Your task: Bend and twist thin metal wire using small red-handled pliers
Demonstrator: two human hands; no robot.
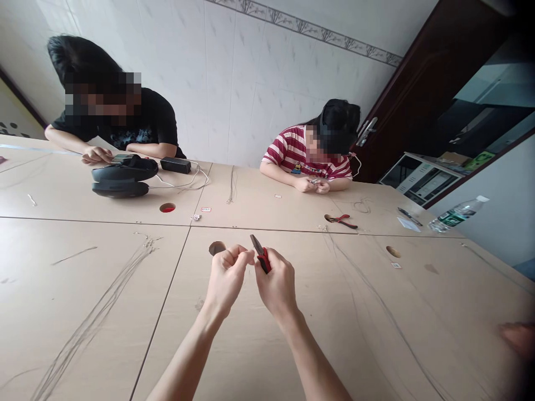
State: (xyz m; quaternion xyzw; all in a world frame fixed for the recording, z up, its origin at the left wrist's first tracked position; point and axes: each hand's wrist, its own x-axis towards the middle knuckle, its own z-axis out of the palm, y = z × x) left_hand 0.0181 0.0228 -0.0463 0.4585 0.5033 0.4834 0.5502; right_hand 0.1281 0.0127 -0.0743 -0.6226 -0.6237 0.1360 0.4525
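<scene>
My right hand is wrapped round a pair of pliers with red and black handles, its dark jaws pointing up and to the left. Close beside it, my left hand is closed in a pinch, thumb against curled fingers. Whatever the pinch holds is too small or hidden to make out. Both hands are above the middle of the light wooden table, just in front of a round hole. A bundle of thin cords with small pale ends lies to the left.
More cords run across the right side. Another pair of pliers lies near a co-worker in a striped shirt. A second co-worker sits behind a black headset-like device. A water bottle lies at the right.
</scene>
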